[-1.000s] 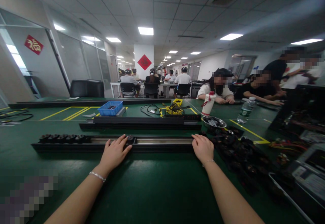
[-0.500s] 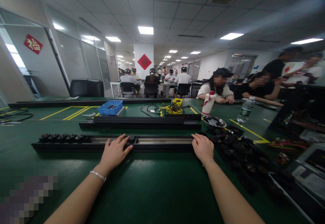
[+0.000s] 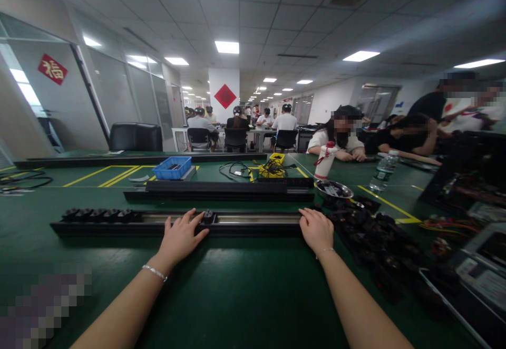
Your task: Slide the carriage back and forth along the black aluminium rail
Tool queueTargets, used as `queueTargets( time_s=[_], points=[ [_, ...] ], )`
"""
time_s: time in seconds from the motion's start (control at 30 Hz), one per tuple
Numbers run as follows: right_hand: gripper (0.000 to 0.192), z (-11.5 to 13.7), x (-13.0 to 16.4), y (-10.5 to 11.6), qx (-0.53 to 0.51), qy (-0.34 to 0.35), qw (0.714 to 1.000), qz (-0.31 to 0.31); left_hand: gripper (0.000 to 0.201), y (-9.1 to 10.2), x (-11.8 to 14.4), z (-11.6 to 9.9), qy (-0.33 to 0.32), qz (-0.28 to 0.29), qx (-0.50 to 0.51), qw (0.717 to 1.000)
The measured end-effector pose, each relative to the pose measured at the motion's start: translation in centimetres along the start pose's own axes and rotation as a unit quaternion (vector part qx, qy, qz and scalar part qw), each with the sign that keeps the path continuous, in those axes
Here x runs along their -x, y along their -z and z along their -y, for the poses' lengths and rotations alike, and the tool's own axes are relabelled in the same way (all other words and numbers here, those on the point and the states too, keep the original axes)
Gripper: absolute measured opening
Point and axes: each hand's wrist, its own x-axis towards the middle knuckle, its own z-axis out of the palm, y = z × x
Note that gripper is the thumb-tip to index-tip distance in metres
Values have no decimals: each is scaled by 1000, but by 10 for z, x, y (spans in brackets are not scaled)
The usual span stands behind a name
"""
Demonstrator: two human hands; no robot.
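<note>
Spreads left hand (image 3: 179,238), fingers apart, by one black block (image 3: 208,216), slid slightly rightward along one rail (image 3: 256,229) since half a second ago. Keeps right hand (image 3: 317,230) over the rail's right end; cannot tell whether clamped. Has five similar blocks (image 3: 97,214) leftward, one blue bin (image 3: 172,168) beyond.

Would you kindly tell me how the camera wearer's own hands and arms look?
The left hand has a silvery bracelet at its wrist; the right hand has a thinner bracelet. No gloves or sleeves show.
</note>
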Motion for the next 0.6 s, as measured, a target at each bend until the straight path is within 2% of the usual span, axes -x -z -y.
queueTargets(
  time_s=[0.6],
  points=[
    [40,-1,-1,0,1,2,1000,3,57,2,-3,0,10,22,2,1000]
  ],
)
